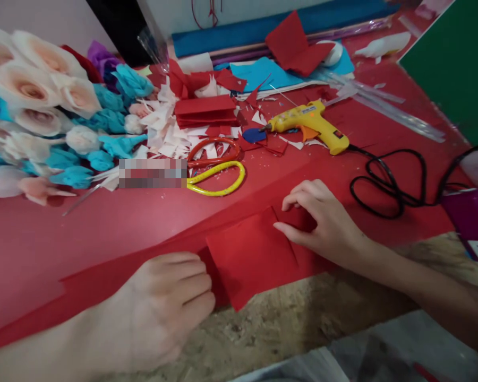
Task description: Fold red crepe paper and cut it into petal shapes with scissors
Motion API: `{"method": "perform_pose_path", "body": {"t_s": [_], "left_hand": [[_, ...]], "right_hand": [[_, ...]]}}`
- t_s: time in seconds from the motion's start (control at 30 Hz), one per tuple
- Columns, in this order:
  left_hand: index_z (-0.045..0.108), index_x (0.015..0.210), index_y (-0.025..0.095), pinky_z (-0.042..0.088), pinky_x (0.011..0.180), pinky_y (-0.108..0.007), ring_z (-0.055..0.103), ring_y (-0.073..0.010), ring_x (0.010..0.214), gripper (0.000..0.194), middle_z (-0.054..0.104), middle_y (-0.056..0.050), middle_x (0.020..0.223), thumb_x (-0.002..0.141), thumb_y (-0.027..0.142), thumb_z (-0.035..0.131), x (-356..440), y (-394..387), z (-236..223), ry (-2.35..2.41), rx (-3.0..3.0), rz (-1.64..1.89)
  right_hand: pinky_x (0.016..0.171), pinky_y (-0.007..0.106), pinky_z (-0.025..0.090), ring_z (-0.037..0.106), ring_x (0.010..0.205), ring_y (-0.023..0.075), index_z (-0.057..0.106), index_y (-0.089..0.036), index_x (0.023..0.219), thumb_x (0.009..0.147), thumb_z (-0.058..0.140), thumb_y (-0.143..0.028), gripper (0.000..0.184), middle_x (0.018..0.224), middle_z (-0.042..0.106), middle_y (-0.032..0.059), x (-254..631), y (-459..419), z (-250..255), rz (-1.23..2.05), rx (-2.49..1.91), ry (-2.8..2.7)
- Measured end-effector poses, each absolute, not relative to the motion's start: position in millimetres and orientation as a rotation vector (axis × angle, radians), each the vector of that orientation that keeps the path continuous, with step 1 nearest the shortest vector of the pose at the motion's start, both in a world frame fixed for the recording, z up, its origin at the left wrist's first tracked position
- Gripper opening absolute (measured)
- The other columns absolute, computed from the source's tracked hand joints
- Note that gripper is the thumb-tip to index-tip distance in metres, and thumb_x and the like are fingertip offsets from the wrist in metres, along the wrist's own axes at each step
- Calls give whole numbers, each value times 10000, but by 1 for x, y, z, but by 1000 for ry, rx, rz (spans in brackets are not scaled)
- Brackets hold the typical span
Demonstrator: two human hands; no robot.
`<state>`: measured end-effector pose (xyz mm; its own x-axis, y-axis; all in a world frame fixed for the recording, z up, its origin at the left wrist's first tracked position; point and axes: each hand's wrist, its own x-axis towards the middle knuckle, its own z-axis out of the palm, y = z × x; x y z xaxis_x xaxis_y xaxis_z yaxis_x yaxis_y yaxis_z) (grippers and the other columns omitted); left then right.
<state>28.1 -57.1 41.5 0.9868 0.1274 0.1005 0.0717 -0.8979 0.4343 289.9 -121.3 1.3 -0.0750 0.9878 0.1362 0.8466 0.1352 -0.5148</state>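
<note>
A folded square of red paper (pixel 253 252) lies on a larger red paper sheet (pixel 135 265) along the table's front edge. My left hand (pixel 171 307) rests to the left of the square, its fingers curled under like a fist. Whatever may be inside that fist is hidden. At the square's right edge is my right hand (pixel 322 223), thumb and bent fingers apart with a gap between them. The thumb tip comes close to the square's upper right side; I cannot tell if it touches.
Scissors with red and yellow handles (pixel 217 179) lie beyond the sheet. A yellow glue gun (pixel 310 124) sits farther back, its black cord (pixel 386 180) looping right. Paper scraps (pixel 167 132), paper flowers (pixel 40 90) and clear glue sticks (pixel 398 114) surround them.
</note>
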Motion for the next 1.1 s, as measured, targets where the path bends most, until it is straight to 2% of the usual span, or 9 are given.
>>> {"method": "perform_pose_path", "body": {"t_s": [0.13, 0.27, 0.33, 0.6, 0.77, 0.87, 0.93, 1.03, 1.1], "left_hand": [[583, 729, 188, 486, 693, -297, 592, -163, 735, 267, 647, -36, 754, 774, 37, 368, 29, -50, 43, 315, 2656, 212], [571, 976, 169, 474, 834, -307, 577, -170, 970, 293, 622, -64, 1030, 799, 60, 365, 49, -31, 43, 591, 2513, 114], [559, 1015, 177, 456, 887, -306, 569, -161, 1020, 290, 611, -57, 1090, 820, 89, 362, 60, -20, 41, 643, 2420, 43], [570, 980, 182, 472, 803, -255, 619, -141, 905, 219, 654, -30, 1000, 846, 166, 397, 72, -8, 44, 698, 2344, 69], [529, 880, 186, 488, 594, -285, 616, -153, 624, 175, 642, -19, 725, 876, 269, 375, 43, -17, 55, 907, 2274, -153], [491, 923, 189, 527, 581, -267, 650, -153, 696, 167, 671, -59, 817, 895, 247, 336, 28, -27, 52, 817, 1911, -88], [482, 989, 200, 552, 699, -290, 655, -165, 862, 160, 661, -90, 966, 898, 223, 354, 23, -34, 47, 768, 1669, 3], [471, 1107, 241, 475, 934, -348, 571, -178, 1094, 227, 570, -85, 1175, 890, 210, 411, 24, -46, 41, 728, 1340, 95], [468, 1109, 242, 478, 929, -368, 587, -188, 1058, 239, 541, -83, 1180, 872, 225, 442, 29, -52, 38, 705, 1122, 185]], "right_hand": [[707, 390, 361, 467, 772, 233, 512, -189, 768, 635, 700, -506, 392, 825, 553, 65, 284, -121, 2, 390, -1896, -2038], [691, 369, 343, 469, 792, 234, 531, -194, 755, 629, 719, -481, 365, 825, 552, 60, 279, -122, 2, 421, -1927, -2001], [692, 364, 338, 470, 796, 233, 551, -198, 746, 627, 734, -446, 331, 823, 561, 57, 277, -123, 4, 450, -1919, -1980], [676, 353, 332, 486, 787, 225, 582, -210, 698, 647, 739, -343, 212, 783, 584, 43, 276, -122, 5, 506, -1881, -1948], [673, 359, 359, 498, 743, 213, 509, -205, 736, 682, 691, -321, 223, 764, 573, 37, 279, -123, 4, 483, -1838, -1892], [686, 359, 382, 497, 746, 199, 462, -211, 775, 738, 630, -274, 183, 776, 553, 29, 277, -127, 7, 451, -1729, -1883], [720, 365, 401, 502, 791, 201, 466, -213, 837, 750, 619, -259, 183, 819, 557, 38, 273, -131, 11, 456, -1617, -1953], [845, 419, 390, 490, 973, 255, 462, -164, 1097, 729, 637, -374, 459, 1018, 569, 111, 265, -136, 13, 438, -1443, -2169], [929, 458, 342, 435, 1110, 299, 364, -80, 1262, 730, 599, -477, 704, 1158, 531, 175, 260, -139, 12, 400, -1347, -2303]]}}
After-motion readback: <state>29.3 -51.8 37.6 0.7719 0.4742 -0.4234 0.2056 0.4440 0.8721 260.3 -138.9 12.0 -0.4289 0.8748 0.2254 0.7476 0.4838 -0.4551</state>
